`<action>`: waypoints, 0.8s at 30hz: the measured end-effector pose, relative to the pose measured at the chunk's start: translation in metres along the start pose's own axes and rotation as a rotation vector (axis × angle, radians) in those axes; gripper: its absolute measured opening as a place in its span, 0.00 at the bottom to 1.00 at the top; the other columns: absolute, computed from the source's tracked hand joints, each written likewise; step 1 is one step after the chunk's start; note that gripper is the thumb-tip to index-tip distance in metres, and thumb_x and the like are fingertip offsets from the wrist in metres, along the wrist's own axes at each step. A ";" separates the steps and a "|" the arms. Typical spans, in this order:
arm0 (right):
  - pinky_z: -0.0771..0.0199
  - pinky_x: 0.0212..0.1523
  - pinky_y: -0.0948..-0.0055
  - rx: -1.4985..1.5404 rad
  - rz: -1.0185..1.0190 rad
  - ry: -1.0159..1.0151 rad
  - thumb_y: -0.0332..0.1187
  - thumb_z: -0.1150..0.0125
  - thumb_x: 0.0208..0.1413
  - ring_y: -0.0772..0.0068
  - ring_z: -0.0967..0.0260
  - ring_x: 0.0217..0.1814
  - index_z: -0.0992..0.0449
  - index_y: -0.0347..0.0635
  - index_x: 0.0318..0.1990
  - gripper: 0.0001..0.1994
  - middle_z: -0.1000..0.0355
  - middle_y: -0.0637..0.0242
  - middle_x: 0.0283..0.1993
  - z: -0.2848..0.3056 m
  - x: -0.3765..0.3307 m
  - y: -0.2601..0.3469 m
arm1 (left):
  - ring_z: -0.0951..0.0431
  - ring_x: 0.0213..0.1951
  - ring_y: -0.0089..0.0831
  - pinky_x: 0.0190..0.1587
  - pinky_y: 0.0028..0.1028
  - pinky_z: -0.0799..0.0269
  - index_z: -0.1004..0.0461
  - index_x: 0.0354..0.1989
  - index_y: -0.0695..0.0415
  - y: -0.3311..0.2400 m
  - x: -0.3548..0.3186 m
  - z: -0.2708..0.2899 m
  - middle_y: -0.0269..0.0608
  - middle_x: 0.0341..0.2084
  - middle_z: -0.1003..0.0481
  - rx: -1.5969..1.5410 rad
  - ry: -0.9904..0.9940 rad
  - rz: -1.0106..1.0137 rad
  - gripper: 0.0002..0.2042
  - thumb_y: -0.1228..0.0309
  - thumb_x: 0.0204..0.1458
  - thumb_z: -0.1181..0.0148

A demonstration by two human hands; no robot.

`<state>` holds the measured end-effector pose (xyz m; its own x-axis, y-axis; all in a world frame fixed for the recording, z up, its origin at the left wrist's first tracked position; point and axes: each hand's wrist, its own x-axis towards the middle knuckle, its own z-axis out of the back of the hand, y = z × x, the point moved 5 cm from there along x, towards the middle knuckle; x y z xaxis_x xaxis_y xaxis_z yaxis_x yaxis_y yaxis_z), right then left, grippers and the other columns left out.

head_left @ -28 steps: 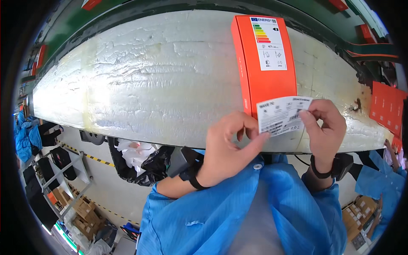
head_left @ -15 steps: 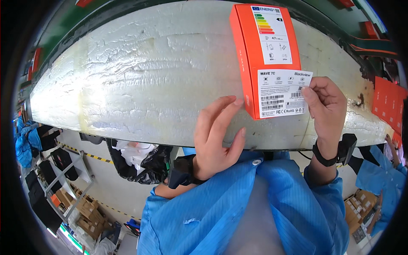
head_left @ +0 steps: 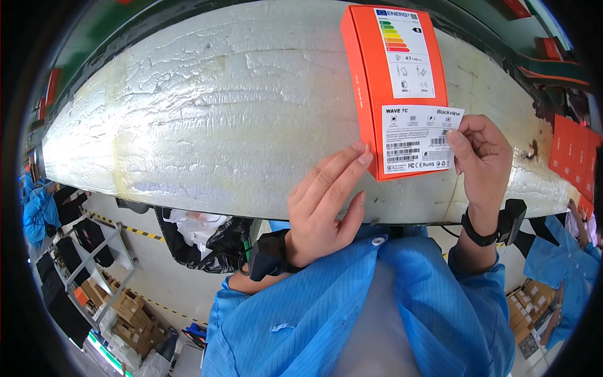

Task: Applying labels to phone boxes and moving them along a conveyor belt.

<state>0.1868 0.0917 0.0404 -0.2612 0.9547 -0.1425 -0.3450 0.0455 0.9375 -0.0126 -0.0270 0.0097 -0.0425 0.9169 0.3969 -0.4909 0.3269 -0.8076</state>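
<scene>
An orange-red box (head_left: 367, 56) lies on the worktable, its upper face bearing a white energy label (head_left: 409, 78) with coloured bars. Across the lower part of that face is a white printed label (head_left: 408, 160), whose right side sticks out past the box edge. My right hand (head_left: 480, 154) pinches this overhanging side between thumb and fingers. With fingers stretched out, my left hand (head_left: 326, 204) has its fingertips at the box's lower left corner. The thumb stands apart and holds nothing. Both wrists wear black strapped devices.
The worktable (head_left: 220, 113) has a wrinkled, shiny covering. Several orange-red boxes (head_left: 568, 154) stand at the right end. Below the near edge hangs a black bag (head_left: 226, 248). A metal rack (head_left: 110, 270) and cardboard boxes are at lower left. Co-workers in blue are at both sides.
My left fingers have moved slightly right and onto the box's lower left corner. The box and label have shifted a little toward me. My right hand keeps its pinch.
</scene>
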 end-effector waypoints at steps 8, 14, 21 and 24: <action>0.43 0.23 0.87 -0.019 0.005 -0.012 0.30 0.36 0.57 0.90 0.38 0.24 0.27 0.35 0.36 0.08 0.27 0.71 0.27 -0.002 0.000 -0.002 | 0.22 0.48 0.45 0.46 0.33 0.25 0.28 0.54 0.64 0.002 0.001 -0.001 0.53 0.53 0.28 0.016 -0.050 -0.006 0.27 0.83 0.38 0.40; 0.41 0.24 0.87 -0.018 -0.004 -0.013 0.30 0.36 0.57 0.89 0.36 0.25 0.27 0.35 0.36 0.08 0.26 0.70 0.28 -0.003 -0.001 -0.002 | 0.22 0.48 0.45 0.45 0.33 0.25 0.28 0.54 0.64 0.001 0.000 -0.003 0.53 0.53 0.28 0.033 -0.045 -0.006 0.27 0.83 0.38 0.39; 0.36 0.27 0.87 -0.032 -0.001 -0.007 0.28 0.37 0.57 0.87 0.33 0.28 0.28 0.35 0.36 0.07 0.25 0.69 0.28 -0.001 -0.001 -0.001 | 0.22 0.44 0.41 0.43 0.31 0.25 0.27 0.54 0.60 0.001 0.001 -0.006 0.52 0.53 0.29 0.058 -0.043 -0.014 0.28 0.82 0.36 0.39; 0.36 0.28 0.87 -0.034 0.004 0.004 0.28 0.37 0.57 0.87 0.32 0.28 0.28 0.34 0.36 0.07 0.25 0.69 0.28 -0.002 0.000 0.001 | 0.22 0.43 0.39 0.41 0.31 0.25 0.27 0.55 0.57 0.002 0.001 -0.008 0.52 0.53 0.30 0.046 -0.041 0.012 0.29 0.82 0.36 0.39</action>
<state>0.1848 0.0911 0.0413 -0.2666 0.9536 -0.1400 -0.3745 0.0314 0.9267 -0.0071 -0.0238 0.0046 -0.0843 0.9102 0.4055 -0.5294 0.3038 -0.7921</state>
